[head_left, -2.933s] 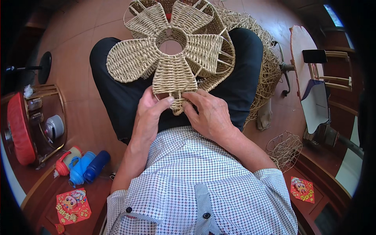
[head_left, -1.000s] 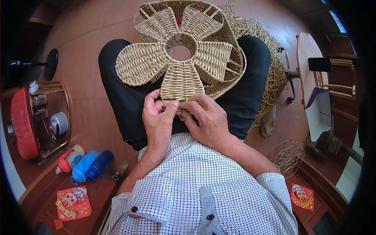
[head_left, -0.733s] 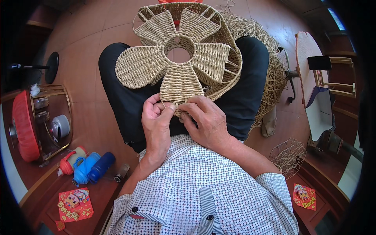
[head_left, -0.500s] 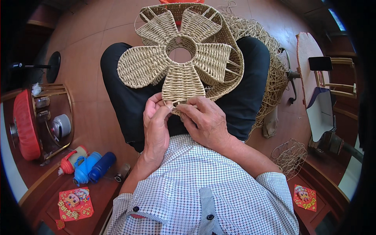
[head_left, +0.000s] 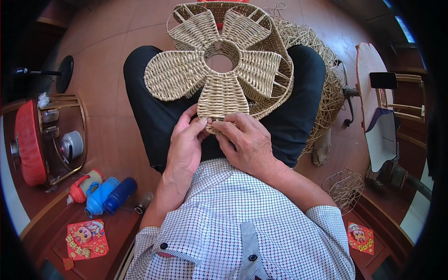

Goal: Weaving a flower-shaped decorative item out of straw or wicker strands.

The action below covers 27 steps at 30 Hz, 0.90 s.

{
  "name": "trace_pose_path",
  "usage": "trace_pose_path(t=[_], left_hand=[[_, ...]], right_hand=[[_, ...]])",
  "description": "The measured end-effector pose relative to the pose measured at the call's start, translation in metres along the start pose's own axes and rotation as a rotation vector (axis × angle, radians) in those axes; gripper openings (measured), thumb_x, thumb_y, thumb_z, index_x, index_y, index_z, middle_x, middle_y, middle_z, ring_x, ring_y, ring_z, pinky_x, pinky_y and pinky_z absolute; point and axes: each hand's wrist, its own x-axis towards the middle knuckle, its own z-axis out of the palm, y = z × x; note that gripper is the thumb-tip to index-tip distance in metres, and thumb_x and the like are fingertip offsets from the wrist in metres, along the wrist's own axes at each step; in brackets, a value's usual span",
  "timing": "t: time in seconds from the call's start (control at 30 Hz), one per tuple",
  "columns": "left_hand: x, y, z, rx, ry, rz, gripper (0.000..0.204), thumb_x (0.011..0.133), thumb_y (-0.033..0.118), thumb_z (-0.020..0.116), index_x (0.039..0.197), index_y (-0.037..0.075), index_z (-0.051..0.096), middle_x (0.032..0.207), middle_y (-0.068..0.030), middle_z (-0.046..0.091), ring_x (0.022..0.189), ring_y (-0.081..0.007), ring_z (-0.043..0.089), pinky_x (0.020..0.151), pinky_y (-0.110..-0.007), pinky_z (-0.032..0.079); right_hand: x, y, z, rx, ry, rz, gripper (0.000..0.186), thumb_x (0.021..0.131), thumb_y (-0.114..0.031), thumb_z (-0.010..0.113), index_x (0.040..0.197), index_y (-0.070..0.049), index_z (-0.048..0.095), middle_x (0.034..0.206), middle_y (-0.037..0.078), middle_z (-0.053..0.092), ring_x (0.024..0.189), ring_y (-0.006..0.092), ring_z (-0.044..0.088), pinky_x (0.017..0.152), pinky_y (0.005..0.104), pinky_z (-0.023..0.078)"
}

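Across my lap lies a tan woven flower-shaped piece [head_left: 221, 95], its petals set around a round hole. The left petal is filled to a rounded tip, while bare rods and loops show at the ends of several others. With thumb and fingers, my left hand [head_left: 185, 142] pinches the left corner of the petal nearest me. Bent over the same petal's near edge, my right hand [head_left: 248, 143] presses its fingers together there. Any strand between the fingertips is too small to make out. Under and behind the flower is a large woven piece with a raised rim [head_left: 285, 79].
A big heap of loose straw cord [head_left: 322, 107] lies beside my right leg, with a smaller tangle [head_left: 344, 186] nearer. Flasks, one a dark blue bottle [head_left: 120, 195], are at the left. A red-covered stand [head_left: 30, 142] is farther left; a board-topped table [head_left: 368, 84] stands right.
The whole scene, flower included, sits slightly farther right at its upper part, as the view tilts a little. My fingers have shifted slightly on the petal's near edge; both hands stay on it.
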Motion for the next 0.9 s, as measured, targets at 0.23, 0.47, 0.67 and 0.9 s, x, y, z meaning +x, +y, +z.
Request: trace_pose_path(t=[0.23,0.47,0.67,0.9], left_hand=[[0.012,0.0,-0.013,-0.262,-0.184,-0.162,0.054,0.102,0.006,0.059,0.156,-0.001,0.051,0.111,-0.0021,0.069,0.085,-0.01,0.054,0.083,-0.028,0.047],[0.0,0.008,0.004,0.083,-0.093,0.013,0.059,0.102,0.006,0.059,0.159,0.0,0.048,0.11,-0.0017,0.068,0.078,-0.0054,0.052,0.075,-0.025,0.046],[0.017,0.005,-0.014,-0.133,-0.242,-0.123,0.06,0.098,0.004,0.058,0.157,0.001,0.052,0.11,-0.0007,0.067,0.078,-0.0067,0.052,0.077,-0.025,0.046],[0.017,0.004,-0.018,-0.34,-0.295,-0.188,0.06,0.098,0.008,0.055,0.157,0.0,0.051,0.114,-0.0047,0.068,0.079,-0.0116,0.055,0.08,-0.03,0.048]], right_hand=[[0.004,0.0,0.003,-0.035,0.005,-0.021,0.027,0.088,-0.019,0.084,0.113,-0.013,0.076,0.108,0.003,0.068,0.094,0.0235,0.071,0.081,0.039,0.057],[0.003,0.004,0.006,-0.068,-0.022,-0.047,0.027,0.088,-0.021,0.084,0.114,-0.016,0.077,0.107,0.0,0.067,0.094,0.021,0.071,0.078,0.0391,0.055],[0.003,0.005,0.006,-0.078,-0.039,-0.05,0.031,0.088,-0.02,0.084,0.118,-0.019,0.078,0.105,0.0,0.066,0.095,0.0204,0.071,0.079,0.0381,0.055],[0.007,0.004,0.005,-0.095,-0.061,-0.046,0.034,0.088,-0.023,0.083,0.122,-0.02,0.08,0.103,0.0,0.065,0.094,0.0205,0.07,0.081,0.0388,0.055]])
